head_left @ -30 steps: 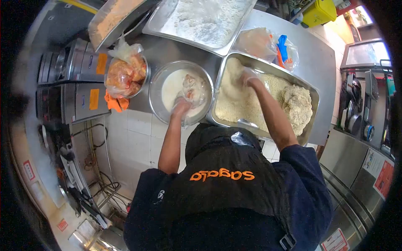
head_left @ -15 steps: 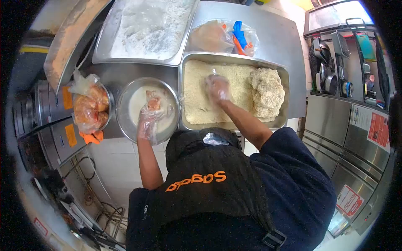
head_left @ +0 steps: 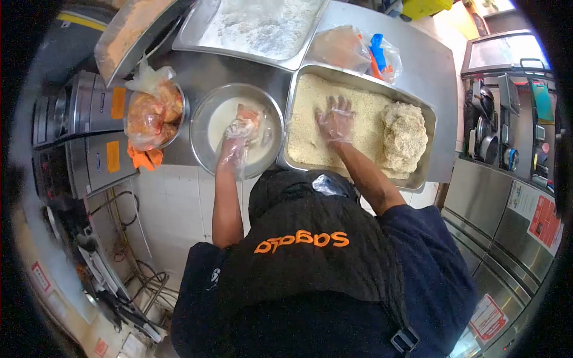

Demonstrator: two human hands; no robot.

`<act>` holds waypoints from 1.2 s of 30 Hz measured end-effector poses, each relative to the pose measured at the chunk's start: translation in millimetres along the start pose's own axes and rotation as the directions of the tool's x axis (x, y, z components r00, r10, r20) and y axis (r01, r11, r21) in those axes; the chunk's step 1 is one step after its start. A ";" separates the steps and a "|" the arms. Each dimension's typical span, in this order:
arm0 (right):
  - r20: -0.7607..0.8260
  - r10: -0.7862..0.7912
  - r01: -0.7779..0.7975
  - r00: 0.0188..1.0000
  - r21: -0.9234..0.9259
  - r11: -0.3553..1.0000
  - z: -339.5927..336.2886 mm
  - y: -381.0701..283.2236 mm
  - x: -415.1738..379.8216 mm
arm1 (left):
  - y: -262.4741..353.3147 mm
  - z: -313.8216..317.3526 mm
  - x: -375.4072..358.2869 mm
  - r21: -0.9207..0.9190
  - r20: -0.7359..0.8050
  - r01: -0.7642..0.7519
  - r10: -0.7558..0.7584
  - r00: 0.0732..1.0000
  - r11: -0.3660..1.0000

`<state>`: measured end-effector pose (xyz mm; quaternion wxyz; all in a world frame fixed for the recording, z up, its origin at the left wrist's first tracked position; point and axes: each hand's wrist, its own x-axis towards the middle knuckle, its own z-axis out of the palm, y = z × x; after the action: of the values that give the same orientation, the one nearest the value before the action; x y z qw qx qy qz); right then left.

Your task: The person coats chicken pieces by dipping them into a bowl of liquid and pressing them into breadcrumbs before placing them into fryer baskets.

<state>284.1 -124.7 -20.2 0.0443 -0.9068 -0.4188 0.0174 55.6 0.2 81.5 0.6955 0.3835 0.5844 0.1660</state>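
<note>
My left hand (head_left: pixel 234 145), in a clear plastic glove, reaches into a round metal bowl (head_left: pixel 199 126) of milky liquid. Its fingers are closed on a piece of raw meat (head_left: pixel 249 117), pinkish and wet, that looks like chicken. My right hand (head_left: pixel 335 123), gloved the same way, rests palm down with fingers spread on pale breadcrumbs (head_left: pixel 310 98). Those crumbs fill a deep metal tray (head_left: pixel 293 89). To the right of that hand, several crumb-coated pieces (head_left: pixel 406 137) are heaped at the tray's end.
Behind the bowl stands a tray of white flour (head_left: pixel 256 27). Left of it, a plastic bag of raw meat (head_left: pixel 154 116) sits in another bowl, near an orange cloth (head_left: pixel 145 156). Plastic bags (head_left: pixel 340 49) lie behind the crumbs. Shelves of pans (head_left: pixel 486 113) stand at right.
The view has shifted, so the counter sits farther right and higher. My right hand, blurred earlier, now lies flat with spread fingers. My left hand stays in the bowl with the meat.
</note>
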 end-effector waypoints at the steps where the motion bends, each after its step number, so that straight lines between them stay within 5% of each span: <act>1: 0.026 0.077 -0.078 0.997 0.049 0.996 1.9 2.3 6.1 | -8.6 -3.9 13.2 -0.010 0.006 -0.014 0.014 1.000 1.000; 3: 0.069 0.141 -0.147 0.988 0.096 0.984 -2.3 9.6 9.5 | -48.8 -28.4 45.8 -0.091 0.174 -0.208 0.221 0.960 0.974; 4: 0.393 0.123 -0.214 0.911 0.197 0.957 -3.7 25.4 18.5 | -56.3 -35.7 55.1 -0.096 0.166 -0.218 0.232 0.958 0.971; 5: 0.676 0.058 -0.315 0.735 0.264 0.912 -6.1 34.6 20.2 | -58.1 -40.3 57.0 -0.063 0.141 -0.162 0.170 0.975 0.985; 6: 0.674 0.062 -0.321 0.736 0.267 0.909 -5.6 39.7 17.3 | -60.3 -42.8 58.8 -0.028 0.121 -0.103 0.105 0.987 0.994; 8: 0.780 -0.413 -0.277 0.469 0.574 0.770 -6.9 57.1 4.4 | -57.8 -36.8 57.7 -0.012 0.105 -0.157 0.157 0.982 0.988; 10: 0.726 -0.380 -0.214 0.574 0.580 0.786 -20.4 66.4 -3.7 | -45.8 -20.8 55.4 -0.017 0.106 -0.218 0.218 0.970 0.976; 12: 0.589 -0.375 -0.051 0.716 0.580 0.813 -37.9 63.1 -8.3 | -40.2 -27.6 53.0 0.309 0.038 -0.225 0.224 0.974 0.924; 16: 0.576 -0.254 -0.049 0.777 0.458 0.888 -118.8 61.2 15.8 | -57.8 -27.9 69.0 0.192 0.063 -0.312 0.306 0.950 0.930; 20: 0.329 -0.126 0.008 0.936 0.340 0.940 -100.6 72.0 17.6 | -64.2 -23.8 78.0 0.035 0.074 -0.325 0.322 0.944 0.945; 21: 0.182 -0.229 0.141 0.956 0.398 0.906 -98.3 70.7 10.8 | -64.4 -23.6 80.8 -0.006 0.072 -0.329 0.328 0.942 0.944; 25: 0.361 -0.258 0.109 0.896 0.383 0.917 -75.3 90.8 -14.6 | -62.4 -31.0 89.9 -0.163 0.043 -0.338 0.349 0.936 0.927; 27: 0.899 -0.046 0.017 0.436 0.043 0.999 -63.4 95.4 -13.8 | -61.5 -38.8 91.8 -0.236 0.015 -0.342 0.355 0.935 0.910; 28: 0.900 -0.051 0.019 0.433 0.047 0.999 -56.2 95.3 -20.9 | -61.8 -42.5 91.7 -0.270 0.003 -0.341 0.355 0.935 0.900; 30: 0.863 -0.215 -0.515 0.458 0.454 0.727 -70.6 75.7 -45.0 | -64.1 -48.1 89.8 -0.338 -0.019 -0.338 0.353 0.935 0.878; 31: 0.879 -0.192 -0.667 0.436 0.459 0.587 -77.5 56.0 -46.0 | -65.0 -48.8 88.8 -0.371 -0.024 -0.336 0.353 0.935 0.866; 34: 0.856 -0.331 -0.672 0.397 0.516 0.531 -45.9 32.6 -27.8 | -60.8 -41.7 80.1 -0.433 0.038 -0.230 0.272 0.962 0.872; 36: 0.585 -0.585 -0.475 0.561 0.807 0.351 13.0 16.3 -23.2 | -51.1 -43.4 70.2 -0.484 0.085 -0.136 0.201 0.976 0.864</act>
<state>280.5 -152.0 -34.8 0.3504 -0.5633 -0.3313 0.6709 22.0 29.4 -4.8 0.7883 0.2609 0.4424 0.3388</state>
